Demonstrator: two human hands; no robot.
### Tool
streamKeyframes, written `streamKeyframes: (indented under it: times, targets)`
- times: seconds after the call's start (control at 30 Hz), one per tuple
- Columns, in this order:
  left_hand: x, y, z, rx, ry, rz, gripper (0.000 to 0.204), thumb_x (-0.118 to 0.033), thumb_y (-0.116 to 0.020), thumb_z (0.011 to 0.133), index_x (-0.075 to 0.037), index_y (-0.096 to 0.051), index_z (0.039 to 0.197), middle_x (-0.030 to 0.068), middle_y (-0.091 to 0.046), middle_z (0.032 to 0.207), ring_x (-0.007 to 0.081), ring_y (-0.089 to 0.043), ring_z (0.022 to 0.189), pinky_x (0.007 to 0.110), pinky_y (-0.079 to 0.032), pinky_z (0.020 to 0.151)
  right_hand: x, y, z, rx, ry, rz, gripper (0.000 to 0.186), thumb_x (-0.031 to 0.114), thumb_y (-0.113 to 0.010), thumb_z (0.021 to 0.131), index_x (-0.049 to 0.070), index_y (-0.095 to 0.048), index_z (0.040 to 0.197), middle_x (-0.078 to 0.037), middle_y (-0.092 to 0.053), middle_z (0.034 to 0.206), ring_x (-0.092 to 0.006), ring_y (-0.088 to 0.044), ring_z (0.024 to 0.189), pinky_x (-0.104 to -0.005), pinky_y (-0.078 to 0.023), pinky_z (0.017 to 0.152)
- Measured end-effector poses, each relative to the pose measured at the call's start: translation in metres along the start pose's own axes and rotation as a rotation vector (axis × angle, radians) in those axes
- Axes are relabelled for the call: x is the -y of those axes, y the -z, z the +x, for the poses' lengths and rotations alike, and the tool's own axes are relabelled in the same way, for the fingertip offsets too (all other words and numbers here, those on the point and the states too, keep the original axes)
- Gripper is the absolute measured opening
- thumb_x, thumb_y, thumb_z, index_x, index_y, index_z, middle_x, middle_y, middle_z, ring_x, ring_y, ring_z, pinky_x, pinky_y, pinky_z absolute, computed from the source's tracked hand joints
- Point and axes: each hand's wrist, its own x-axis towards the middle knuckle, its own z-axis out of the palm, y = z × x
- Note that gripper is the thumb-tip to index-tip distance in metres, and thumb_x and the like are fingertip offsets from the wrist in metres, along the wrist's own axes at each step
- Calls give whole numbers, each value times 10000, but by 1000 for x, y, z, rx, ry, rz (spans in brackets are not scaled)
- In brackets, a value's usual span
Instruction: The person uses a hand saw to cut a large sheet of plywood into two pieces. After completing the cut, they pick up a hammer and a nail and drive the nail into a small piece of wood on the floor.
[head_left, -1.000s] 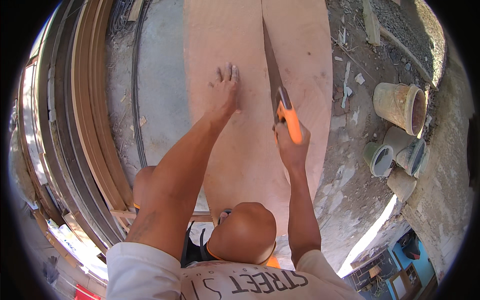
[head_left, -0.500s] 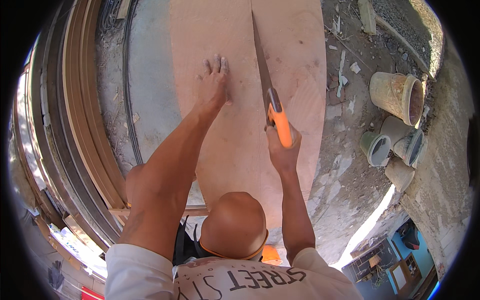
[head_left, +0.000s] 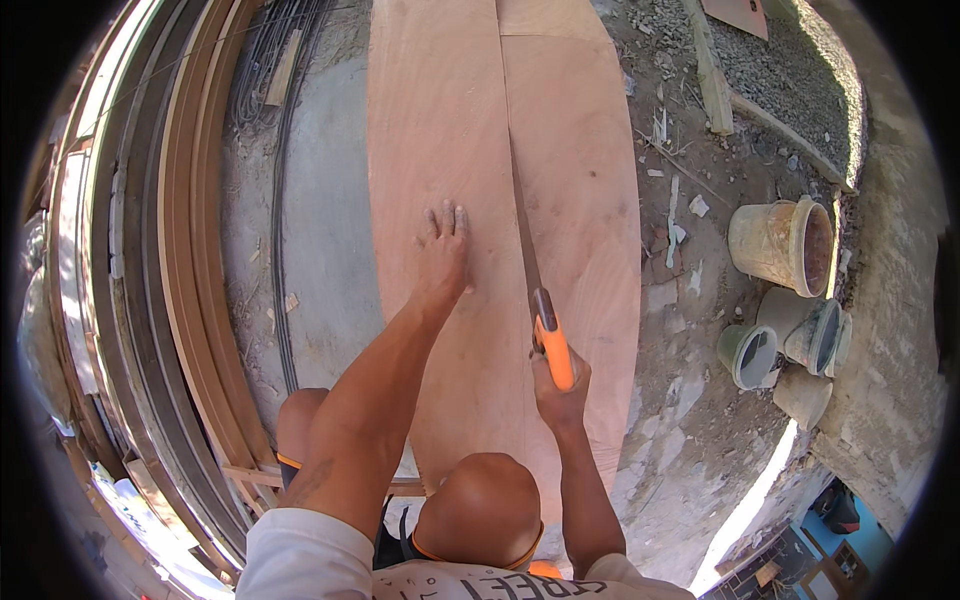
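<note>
Far left, a stack of long curved brown wooden mouldings [head_left: 185, 300] is lying along the bare concrete floor [head_left: 320, 250], with thin dark steel rods [head_left: 278, 200] beside it. Next, the left hand [head_left: 443, 250] is pressing flat, fingers spread open, on the wide pale pink plywood sheet [head_left: 440, 130], just left of the cut line. The long steel handsaw with an orange handle [head_left: 535, 290] is standing in the kerf, its blade running away from the person; the right hand [head_left: 560, 385] is gripping the handle closed around it. To the right, rubble-strewn ground [head_left: 690, 300] is carrying a dirty cream plastic bucket [head_left: 780, 245] and a cluster of small grey cement-crusted pots [head_left: 790, 350].

Sawing well here is judged to mean keeping the blade in line with the kerf and the pressing palm clear of the teeth, which are now near the fingertips. The sheet's right edge is lying close to the blade, so the narrower strip may flex. Open room is lying ahead along the sheet; the buckets are standing well apart from the stroke.
</note>
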Motion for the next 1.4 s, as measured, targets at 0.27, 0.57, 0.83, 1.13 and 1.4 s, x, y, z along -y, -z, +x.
streamKeyframes:
  times: [0.27, 0.57, 0.83, 1.13, 1.4]
  targets:
    - [5, -1, 0, -11, 1, -4, 1457, -117, -1044, 497, -58, -212, 1692, 166, -169, 1780, 485, -182, 1611, 716, -370, 1198, -18, 8, -41, -38, -7, -15, 350, -9, -638, 903, -65, -710, 1241, -49, -695, 898, -108, -668, 830, -281, -549, 785]
    - [-6, 1, 1, -53, -42, 7, 1406, -101, -1033, 523, -26, -235, 1678, 173, -188, 1773, 489, -223, 1598, 706, -411, 1178, 32, -24, 131, 29, -183, 24, 133, 49, -616, 919, 11, -529, 826, 38, -492, 715, -66, -431, 641, -302, -371, 558]
    - [0, 5, -1, -44, -4, 14, 1376, -92, -1025, 557, -38, -234, 1682, 155, -179, 1779, 466, -219, 1606, 696, -413, 1184, -25, 46, -129, -40, -224, 52, 455, -10, -588, 949, -88, -636, 1395, -119, -737, 1105, -141, -692, 1012, -303, -543, 950]
    - [-10, -2, 2, -52, -61, -29, 1389, -83, -1026, 557, -43, -220, 1687, 155, -170, 1780, 472, -209, 1606, 696, -397, 1197, -1, -21, 86, -25, 17, 41, 143, 119, -625, 909, 35, -618, 794, 20, -542, 633, -59, -469, 536, -264, -388, 502]
    - [7, -3, -5, -50, -18, 22, 1397, -117, -1031, 566, -77, -210, 1696, 148, -165, 1782, 467, -211, 1608, 680, -402, 1201, -51, 23, -123, -147, -93, 122, 317, 33, -593, 903, -83, -707, 1175, -70, -682, 827, -72, -594, 636, -227, -482, 559]
